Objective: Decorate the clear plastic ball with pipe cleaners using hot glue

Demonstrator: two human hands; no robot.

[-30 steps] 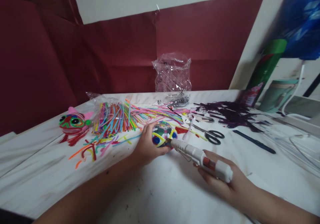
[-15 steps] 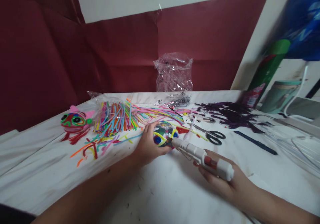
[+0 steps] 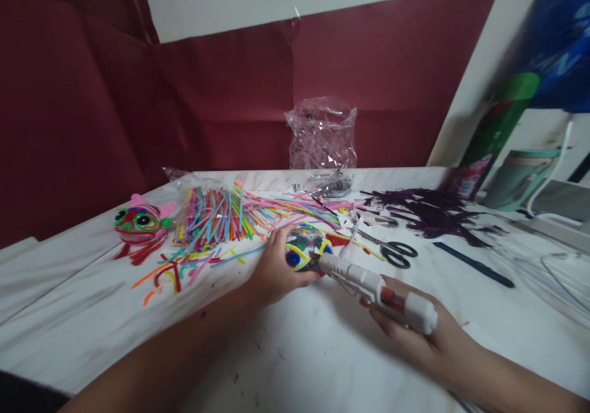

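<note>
My left hand [image 3: 275, 268] is closed round a small round craft ball [image 3: 304, 247] covered in coloured strips, with blue eyes on it, held just above the white table [image 3: 295, 351]. My right hand [image 3: 417, 333] grips a white glue gun [image 3: 380, 290]. The gun's nozzle touches the ball's lower right side. A heap of bright coloured strips [image 3: 230, 213] lies just behind the ball.
A finished red and green animal figure [image 3: 141, 222] sits at the left. Black-handled scissors [image 3: 389, 250], dark purple strips [image 3: 424, 207], a dark blue stick [image 3: 474, 264] and a clear plastic bag [image 3: 322, 133] lie behind. Cups and a green bottle [image 3: 500, 127] stand at right.
Both hands, the ball and the glue gun have held their pose; only the view has shifted slightly.
</note>
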